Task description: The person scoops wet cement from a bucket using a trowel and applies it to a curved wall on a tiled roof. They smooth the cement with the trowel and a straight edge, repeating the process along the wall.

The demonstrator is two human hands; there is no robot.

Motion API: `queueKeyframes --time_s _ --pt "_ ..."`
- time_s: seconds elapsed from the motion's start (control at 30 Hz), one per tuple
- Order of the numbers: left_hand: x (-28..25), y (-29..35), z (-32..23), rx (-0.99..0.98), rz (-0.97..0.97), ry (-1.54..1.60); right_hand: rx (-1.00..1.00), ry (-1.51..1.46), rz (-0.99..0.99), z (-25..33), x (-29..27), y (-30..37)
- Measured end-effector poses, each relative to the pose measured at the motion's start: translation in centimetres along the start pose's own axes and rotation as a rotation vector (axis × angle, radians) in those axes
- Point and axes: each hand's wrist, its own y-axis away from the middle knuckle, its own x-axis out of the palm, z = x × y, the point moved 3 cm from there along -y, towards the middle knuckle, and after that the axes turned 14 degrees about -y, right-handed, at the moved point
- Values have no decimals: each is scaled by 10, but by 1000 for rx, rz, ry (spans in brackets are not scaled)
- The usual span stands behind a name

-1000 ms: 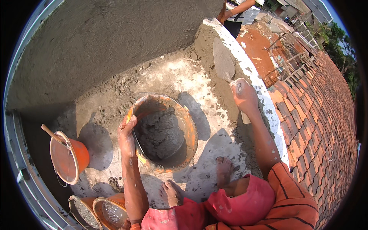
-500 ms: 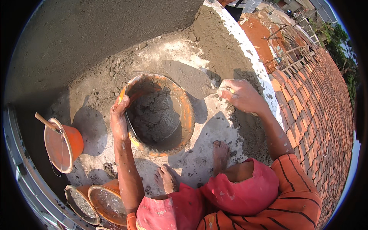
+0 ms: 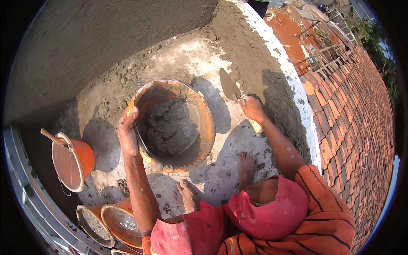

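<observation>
An orange bucket [image 3: 207, 127] stands before me on the floor, with wet grey mortar [image 3: 168, 125] inside. My left hand [image 3: 128, 127] is closed on its left rim, thumb on top. To the right of the bucket, my right hand [image 3: 252, 108] grips a trowel by its handle. The trowel's mortar-coated blade [image 3: 229, 86] points away from me and looks tilted, near the wet mortar band along the low wall. The light handle end shows below my fist.
An orange bucket [image 3: 86, 159] with a wooden handle sticking out stands at left. Two more buckets [image 3: 102, 212] are at lower left, near a metal rail [image 3: 25, 178]. A plastered wall [image 3: 106, 34] rises behind. Right of the white-topped low wall [image 3: 293, 78] lies a tiled roof [image 3: 352, 127].
The trowel has moved off the bucket's right rim to the right, and its blade has turned to a narrower, tilted view. My right hand has shifted slightly nearer me. The left hand keeps its hold.
</observation>
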Motion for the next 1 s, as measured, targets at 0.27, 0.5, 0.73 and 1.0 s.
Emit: queueKeyframes --time_s 0.27,0.5,0.73,1.0 --pt "9 5 -7 -6 14 -22 -17 20 -169 -13 -11 -16" --pt "3 3 -1 49 13 -17 6 45 -385 12 -31 24" --pt "19 3 -13 52 66 -29 -377 136 -351 118 -103 101" --pt "23 6 -18 90 134 -27 -454 -833 628 198 -132 114"
